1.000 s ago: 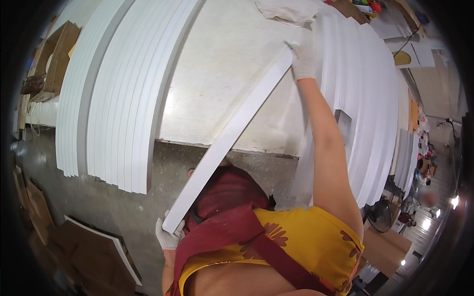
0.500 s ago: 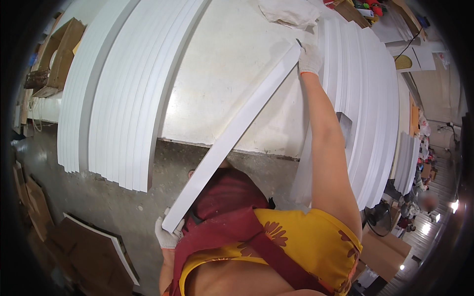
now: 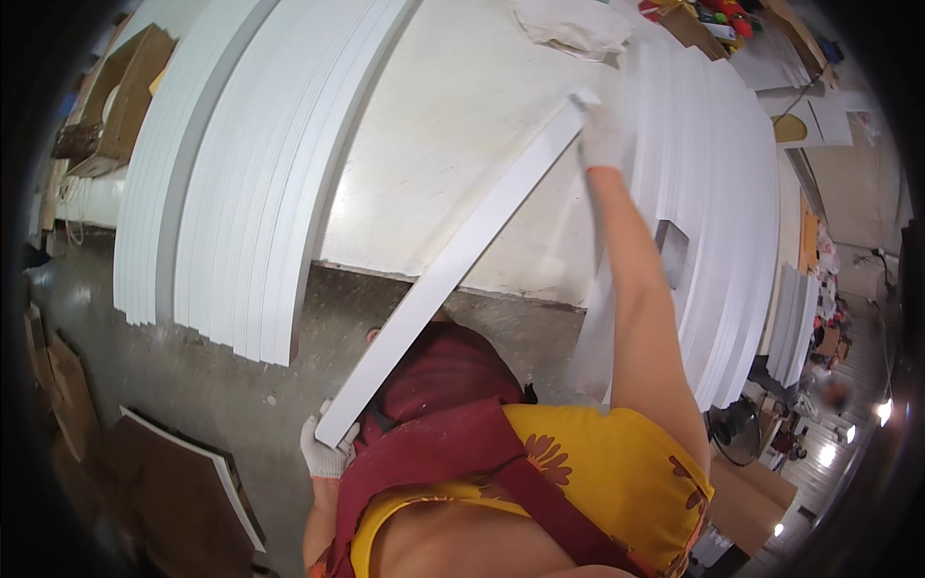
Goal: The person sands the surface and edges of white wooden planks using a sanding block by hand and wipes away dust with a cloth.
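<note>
We've got our left hand (image 3: 328, 445) clasping the near end of the white strip (image 3: 453, 270), short of the table's (image 3: 405, 173) near edge, and the strip slants across that edge. Bare tabletop lies open between the left stacks (image 3: 246, 193) and the right stack (image 3: 718, 241). At the strip's far end, our right hand (image 3: 605, 137) blurs, grip impossible to tell; half a second ago it was sharp.

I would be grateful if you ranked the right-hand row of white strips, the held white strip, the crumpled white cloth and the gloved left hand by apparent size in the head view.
1. right-hand row of white strips
2. held white strip
3. crumpled white cloth
4. gloved left hand
</note>
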Tool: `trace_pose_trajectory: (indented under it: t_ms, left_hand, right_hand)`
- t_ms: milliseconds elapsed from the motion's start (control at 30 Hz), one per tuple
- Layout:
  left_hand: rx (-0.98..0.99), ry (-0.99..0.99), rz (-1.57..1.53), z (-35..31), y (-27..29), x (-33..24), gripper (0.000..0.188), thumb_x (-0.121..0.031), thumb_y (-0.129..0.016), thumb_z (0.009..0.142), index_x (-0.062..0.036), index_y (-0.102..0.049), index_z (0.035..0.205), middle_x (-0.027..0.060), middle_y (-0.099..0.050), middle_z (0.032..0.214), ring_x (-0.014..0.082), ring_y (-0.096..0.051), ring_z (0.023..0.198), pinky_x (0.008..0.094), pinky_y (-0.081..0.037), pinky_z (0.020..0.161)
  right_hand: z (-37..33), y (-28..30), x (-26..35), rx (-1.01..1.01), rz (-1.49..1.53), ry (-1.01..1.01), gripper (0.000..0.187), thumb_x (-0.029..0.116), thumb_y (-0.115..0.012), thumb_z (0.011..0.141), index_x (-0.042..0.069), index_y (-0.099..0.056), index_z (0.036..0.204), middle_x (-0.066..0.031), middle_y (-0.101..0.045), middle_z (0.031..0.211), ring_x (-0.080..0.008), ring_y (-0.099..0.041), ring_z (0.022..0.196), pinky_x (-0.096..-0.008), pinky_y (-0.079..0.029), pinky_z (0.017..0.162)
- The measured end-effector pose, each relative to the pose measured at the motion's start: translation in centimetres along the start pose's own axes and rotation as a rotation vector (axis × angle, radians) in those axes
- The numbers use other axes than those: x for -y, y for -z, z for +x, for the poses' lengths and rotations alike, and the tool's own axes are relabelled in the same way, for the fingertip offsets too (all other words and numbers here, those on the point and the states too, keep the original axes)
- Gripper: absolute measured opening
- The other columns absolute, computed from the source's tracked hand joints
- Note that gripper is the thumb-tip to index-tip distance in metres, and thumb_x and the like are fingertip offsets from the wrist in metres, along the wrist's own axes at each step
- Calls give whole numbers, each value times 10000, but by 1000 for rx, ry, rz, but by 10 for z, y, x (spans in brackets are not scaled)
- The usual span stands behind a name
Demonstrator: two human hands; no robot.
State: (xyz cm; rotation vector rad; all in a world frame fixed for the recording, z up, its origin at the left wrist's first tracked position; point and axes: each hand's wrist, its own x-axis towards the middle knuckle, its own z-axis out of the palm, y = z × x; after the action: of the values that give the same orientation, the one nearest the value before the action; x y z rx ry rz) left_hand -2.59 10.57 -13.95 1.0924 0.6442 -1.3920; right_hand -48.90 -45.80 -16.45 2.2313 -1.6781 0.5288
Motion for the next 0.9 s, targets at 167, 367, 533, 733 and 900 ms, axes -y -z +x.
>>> trace_pose_trajectory:
  t_ms: [167,367,533,733,900]
  left_hand:
    - [39,-14,-37,7,13,6,491,-362,-517,979,11,-604,1287,175,-650,1302,414,-650,1150,610,-585,874]
    - [168,-12,85,22,20,10,564,-411,-476,964,-21,-568,1362,152,-640,1331,361,-625,1210,522,-567,954]
    - [221,16,15,20,5,8,577,-349,-469,980,49,-508,1396,232,-577,1387,411,-592,1235,572,-525,1002]
    - [335,56,-61,20,-3,4,575,-282,-442,1005,110,-439,1427,277,-500,1455,436,-514,1321,583,-456,1088]
    - [450,106,-155,28,-33,18,577,-313,-366,1055,87,-394,1470,243,-474,1488,412,-469,1370,574,-409,1138]
  right_hand:
    - [26,-1,10,89,37,-140,252,155,-511,955,134,-709,1109,-147,-657,1030,-354,-607,1009,-454,-494,883]
    - [-67,56,115,124,267,190,307,109,-510,937,113,-704,1174,-149,-611,878,-355,-581,869,-463,-479,797]
    - [-166,146,253,356,446,389,429,79,-551,842,147,-685,1244,-101,-563,804,-302,-574,807,-446,-478,708]
    - [-206,153,291,360,536,525,307,67,-587,838,109,-690,1124,-102,-582,834,-299,-593,812,-420,-507,738]
    - [-131,125,214,207,469,4,181,90,-565,912,60,-686,1044,-155,-614,872,-350,-592,841,-460,-496,766]
